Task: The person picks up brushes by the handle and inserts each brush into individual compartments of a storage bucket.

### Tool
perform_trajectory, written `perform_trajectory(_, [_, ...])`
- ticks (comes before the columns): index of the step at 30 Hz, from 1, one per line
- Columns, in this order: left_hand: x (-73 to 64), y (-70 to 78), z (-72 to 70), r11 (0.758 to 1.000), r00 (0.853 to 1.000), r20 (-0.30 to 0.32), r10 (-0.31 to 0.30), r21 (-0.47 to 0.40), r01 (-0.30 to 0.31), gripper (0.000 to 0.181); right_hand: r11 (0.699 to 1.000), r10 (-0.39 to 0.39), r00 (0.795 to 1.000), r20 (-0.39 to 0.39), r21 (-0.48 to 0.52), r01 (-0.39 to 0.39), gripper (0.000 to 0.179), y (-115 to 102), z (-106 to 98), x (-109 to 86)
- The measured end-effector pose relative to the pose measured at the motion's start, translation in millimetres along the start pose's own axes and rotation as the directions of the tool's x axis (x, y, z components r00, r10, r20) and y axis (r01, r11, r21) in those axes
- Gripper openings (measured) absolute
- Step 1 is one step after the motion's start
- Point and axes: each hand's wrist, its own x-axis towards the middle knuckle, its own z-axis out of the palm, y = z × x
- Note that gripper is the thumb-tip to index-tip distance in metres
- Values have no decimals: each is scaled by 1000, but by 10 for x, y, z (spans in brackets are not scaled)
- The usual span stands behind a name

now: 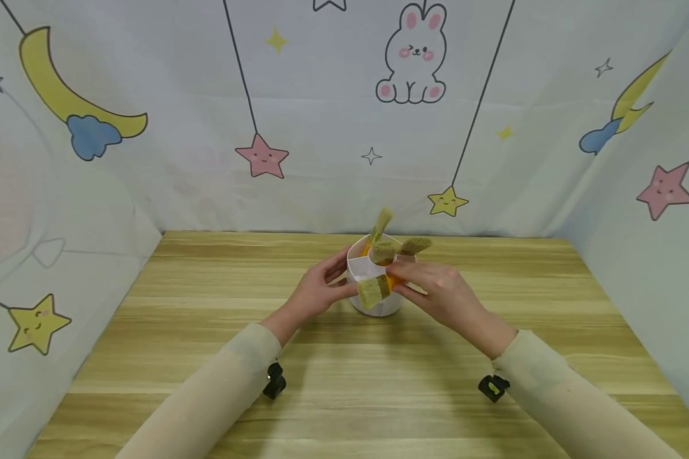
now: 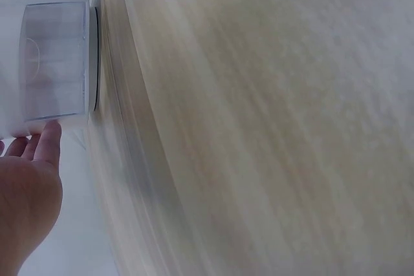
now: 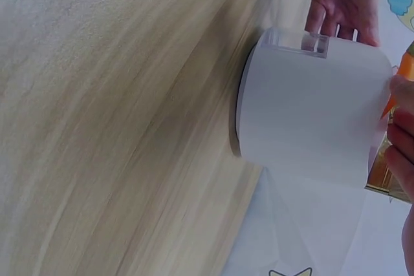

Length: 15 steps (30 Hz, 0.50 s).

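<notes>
A round white desk organizer [image 1: 377, 307] with compartments stands near the back edge of the table. My left hand [image 1: 314, 294] touches its left side with fairly straight fingers, the thumb toward the front; in the left wrist view the fingertips meet the wall beside a clear window [image 2: 55, 63]. My right hand [image 1: 444, 293] pinches the orange handle of a paintbrush [image 1: 373, 292] over the front right of the rim, its pale bristles pointing left and down. Other paintbrushes stand bristles up in the organizer, one leaning at the back [image 1: 381, 221]. Handle ends inside are hidden.
The wood-grain table [image 1: 344, 395] extends around the organizer. A white cloth [image 1: 321, 204] printed with stars, moons and a rabbit hangs right behind the table's back edge and along both sides. Small black devices sit at both wrists.
</notes>
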Motion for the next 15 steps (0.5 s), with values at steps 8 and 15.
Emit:
perform_trajectory(8, [2, -10, -7, 1000, 1000, 5, 5, -19, -5, 81, 997, -2, 1000, -27, -77, 0, 40, -10, 38, 25])
perform_trajectory(15, [6, -11, -1, 999, 999, -5, -40, 6, 40, 83, 993, 49, 999, -17, -108, -51, 31, -2, 59, 52])
